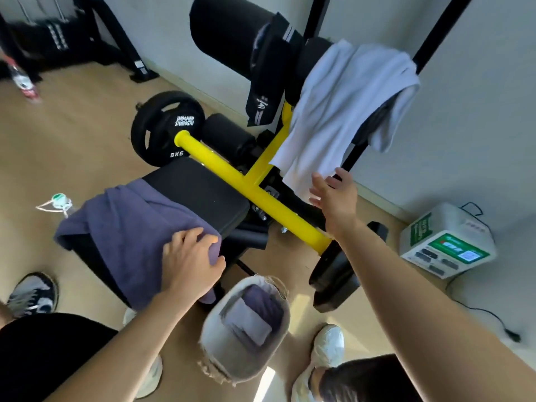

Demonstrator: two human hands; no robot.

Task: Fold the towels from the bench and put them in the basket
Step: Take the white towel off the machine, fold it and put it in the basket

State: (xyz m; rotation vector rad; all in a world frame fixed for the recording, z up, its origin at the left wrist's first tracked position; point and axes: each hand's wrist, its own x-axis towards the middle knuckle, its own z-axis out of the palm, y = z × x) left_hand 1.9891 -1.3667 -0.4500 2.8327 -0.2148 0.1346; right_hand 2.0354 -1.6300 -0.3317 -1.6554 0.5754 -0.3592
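A purple towel point(127, 227) lies draped over the near end of the black bench seat point(200, 190). My left hand point(191, 259) rests on the towel's near corner with fingers curled over its edge. A white towel point(342, 111) hangs over the black pad of the machine at the upper right. My right hand point(333, 195) is open, fingers spread, just below the white towel's lower edge. A black towel with white stripes point(269, 71) hangs beside it. The grey basket point(214, 340) stands on the floor between my feet with folded purple towels point(255, 314) inside.
A yellow frame bar point(246, 184) crosses between bench and basket. A black 5 kg weight plate point(162, 126) sits behind the bench. A white and green box point(446, 245) with a cable stands by the right wall. Another person's shoe point(32, 291) is at left.
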